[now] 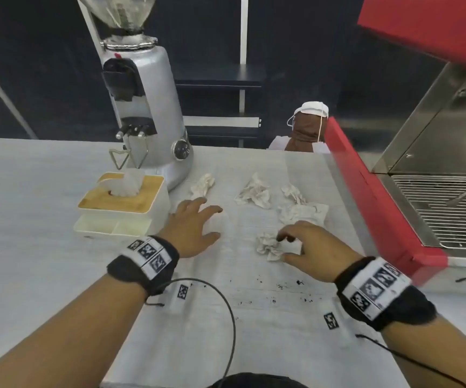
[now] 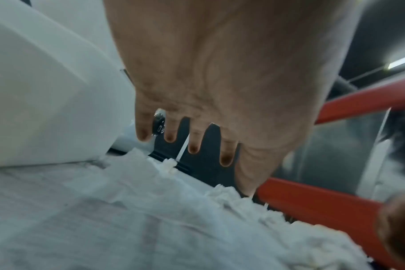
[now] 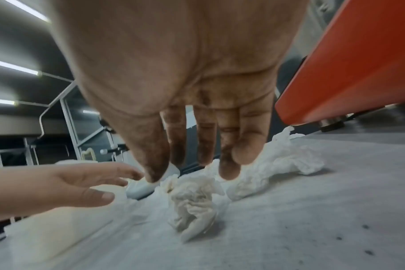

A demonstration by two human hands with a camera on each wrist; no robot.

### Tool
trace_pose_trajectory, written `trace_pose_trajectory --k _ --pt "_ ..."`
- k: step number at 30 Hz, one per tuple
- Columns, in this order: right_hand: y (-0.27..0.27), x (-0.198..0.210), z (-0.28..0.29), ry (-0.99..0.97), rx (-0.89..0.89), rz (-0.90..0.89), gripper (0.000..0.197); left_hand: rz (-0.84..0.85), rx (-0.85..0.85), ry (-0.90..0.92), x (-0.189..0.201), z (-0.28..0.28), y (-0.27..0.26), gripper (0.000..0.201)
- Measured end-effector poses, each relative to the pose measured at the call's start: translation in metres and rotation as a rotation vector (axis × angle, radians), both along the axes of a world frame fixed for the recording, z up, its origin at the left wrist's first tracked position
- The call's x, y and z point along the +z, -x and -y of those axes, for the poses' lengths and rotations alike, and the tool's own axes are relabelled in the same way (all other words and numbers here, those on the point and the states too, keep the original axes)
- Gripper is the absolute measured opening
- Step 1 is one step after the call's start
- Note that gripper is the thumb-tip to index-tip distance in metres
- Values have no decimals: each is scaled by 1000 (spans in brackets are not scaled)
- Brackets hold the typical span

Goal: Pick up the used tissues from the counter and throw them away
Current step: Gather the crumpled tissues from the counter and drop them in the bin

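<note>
Several crumpled white tissues lie on the grey counter (image 1: 44, 219): one by the grinder (image 1: 203, 184), one in the middle (image 1: 254, 191), two near the red machine (image 1: 301, 212), and a small ball nearest me (image 1: 268, 245). My right hand (image 1: 282, 247) hovers over that ball (image 3: 194, 204); its thumb and fingers point down around the ball and hold nothing. My left hand (image 1: 219, 223) is spread flat, palm down, over a pale flattened tissue (image 2: 150, 201). The left wrist view shows its fingers (image 2: 193, 148) straight above that tissue.
A white tissue box with a wooden lid (image 1: 122, 203) stands left of my left hand, and a silver coffee grinder (image 1: 145, 107) behind it. A red espresso machine (image 1: 380, 205) with a metal drip grate (image 1: 450, 208) borders the right. Dark coffee specks (image 1: 282, 287) dot the near counter.
</note>
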State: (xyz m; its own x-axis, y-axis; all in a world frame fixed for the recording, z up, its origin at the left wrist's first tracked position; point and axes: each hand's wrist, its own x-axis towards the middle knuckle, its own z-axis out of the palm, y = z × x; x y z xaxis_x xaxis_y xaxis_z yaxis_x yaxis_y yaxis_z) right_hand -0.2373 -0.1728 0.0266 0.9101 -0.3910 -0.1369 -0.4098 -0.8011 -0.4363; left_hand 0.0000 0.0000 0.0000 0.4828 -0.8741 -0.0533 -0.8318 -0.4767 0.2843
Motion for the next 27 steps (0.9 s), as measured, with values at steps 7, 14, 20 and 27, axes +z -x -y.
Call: trace_pose_trajectory --k 7,14,20,27 --pt "-42 -14 0 50 34 -79 58 -29 58 -269 -18 16 -21 47" --pt "-54 -27 -2 55 75 -211 50 -112 69 -11 -17 13 -21 13" --pt "-51 -31 -1 23 6 -170 22 -202 74 190 -15 8 -18 26" --pt "-41 -19 5 -45 -83 -106 28 -186 137 312 -6 20 -26 39"
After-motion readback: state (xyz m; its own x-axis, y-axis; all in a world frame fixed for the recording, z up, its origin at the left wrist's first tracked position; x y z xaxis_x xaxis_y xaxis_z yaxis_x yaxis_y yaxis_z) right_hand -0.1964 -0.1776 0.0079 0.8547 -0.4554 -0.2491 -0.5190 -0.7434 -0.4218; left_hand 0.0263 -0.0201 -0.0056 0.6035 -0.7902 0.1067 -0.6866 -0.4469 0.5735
